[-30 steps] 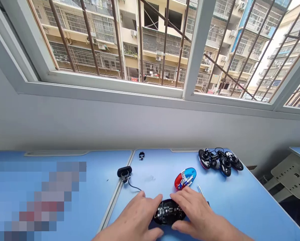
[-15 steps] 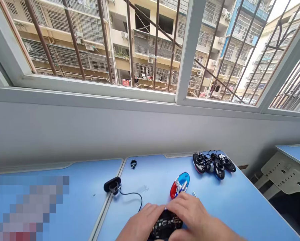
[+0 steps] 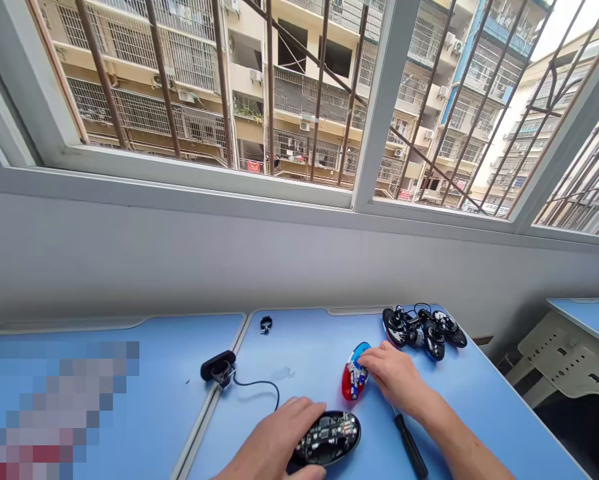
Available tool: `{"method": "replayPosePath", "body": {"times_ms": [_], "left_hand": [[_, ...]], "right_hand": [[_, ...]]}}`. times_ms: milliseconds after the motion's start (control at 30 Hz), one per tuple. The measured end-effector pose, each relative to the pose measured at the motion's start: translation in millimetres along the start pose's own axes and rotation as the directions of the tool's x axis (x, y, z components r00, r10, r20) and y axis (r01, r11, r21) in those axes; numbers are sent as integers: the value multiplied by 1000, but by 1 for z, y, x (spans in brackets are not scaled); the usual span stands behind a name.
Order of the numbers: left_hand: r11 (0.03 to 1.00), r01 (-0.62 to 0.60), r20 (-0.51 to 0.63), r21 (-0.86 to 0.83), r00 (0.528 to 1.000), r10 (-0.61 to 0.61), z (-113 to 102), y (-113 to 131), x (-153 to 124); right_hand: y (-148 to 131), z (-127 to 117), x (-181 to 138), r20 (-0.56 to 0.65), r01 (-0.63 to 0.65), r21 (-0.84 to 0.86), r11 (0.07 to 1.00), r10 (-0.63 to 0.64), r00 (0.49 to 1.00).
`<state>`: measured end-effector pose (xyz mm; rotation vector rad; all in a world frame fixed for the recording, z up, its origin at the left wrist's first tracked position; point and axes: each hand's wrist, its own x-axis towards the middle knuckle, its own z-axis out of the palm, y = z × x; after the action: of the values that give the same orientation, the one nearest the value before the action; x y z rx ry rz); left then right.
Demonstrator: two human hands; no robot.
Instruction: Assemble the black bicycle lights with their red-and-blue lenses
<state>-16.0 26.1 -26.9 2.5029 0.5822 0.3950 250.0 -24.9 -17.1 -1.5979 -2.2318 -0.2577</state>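
Observation:
My left hand rests on the blue desk with its fingers curled round the left side of an opened black mouse base whose circuit board shows. My right hand has reached further back and its fingers close on the red and blue mouse shell, which stands tilted on its edge. A black-handled screwdriver lies on the desk just under my right wrist.
A pile of black mouse parts sits at the back right. A small black webcam-like device with a cable lies on the seam between two desks, and a small black ring lies behind it. A window with bars fills the wall beyond.
My right hand left the black mouse base and moved back to the red and blue shell, taking hold of it. My left hand stayed on the base. The screwdriver is uncovered.

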Motion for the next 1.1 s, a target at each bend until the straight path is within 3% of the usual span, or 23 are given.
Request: {"method": "replayPosePath", "body": {"times_ms": [200, 500, 633, 800, 967, 1100], "left_hand": [[996, 81, 47, -23, 996, -79, -15, 21, -1], [1000, 18, -3, -9, 1000, -19, -13, 15, -5], [1000, -1, -19, -26, 1000, 1, -11, 11, -6], [996, 59, 62, -74, 997, -55, -15, 15, -3], [990, 104, 117, -93, 989, -93, -18, 18, 1], [994, 78, 98, -82, 993, -70, -14, 15, 0]], "right_hand": [[-1, -3, -3, 93, -17, -33, 999, 20, 995], [-4, -5, -4, 70, -103, 91, 991, 97, 993], [-8, -17, -4, 61, -122, 176, 977, 113, 992], [-16, -38, -6, 127, -192, 304, 933, 160, 979], [-21, -34, -6, 189, -201, 219, 955, 161, 969], [-18, -41, -7, 160, -209, 265, 941, 171, 972]]}}
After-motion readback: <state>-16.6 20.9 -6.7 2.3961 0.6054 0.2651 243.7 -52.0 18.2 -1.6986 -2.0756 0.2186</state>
